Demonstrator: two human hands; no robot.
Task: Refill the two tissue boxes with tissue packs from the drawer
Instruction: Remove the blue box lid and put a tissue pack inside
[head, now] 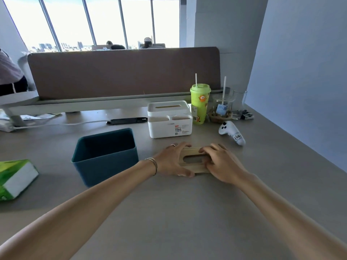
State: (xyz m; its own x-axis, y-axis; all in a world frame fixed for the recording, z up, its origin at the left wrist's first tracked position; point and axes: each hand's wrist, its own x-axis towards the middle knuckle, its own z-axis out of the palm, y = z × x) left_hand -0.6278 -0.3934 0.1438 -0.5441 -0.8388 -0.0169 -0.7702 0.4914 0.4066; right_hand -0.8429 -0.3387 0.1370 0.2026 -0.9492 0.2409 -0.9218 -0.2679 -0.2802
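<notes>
A dark teal tissue box (105, 156) stands open and empty on the desk, its lid off. The wooden lid (193, 158) with an oval slot lies flat on the desk to the box's right. My left hand (172, 162) grips the lid's left end and my right hand (221, 162) grips its right end. Behind them a white tissue box (169, 119) stands with its lid on. A green tissue pack (15, 179) lies at the left edge of the desk.
A green cup with a straw (200, 104), a glass jar (223, 107) and a white game controller (231, 132) stand at the back right. A black power strip (126, 121) lies behind the teal box. A brown partition (122, 72) closes the desk's far side.
</notes>
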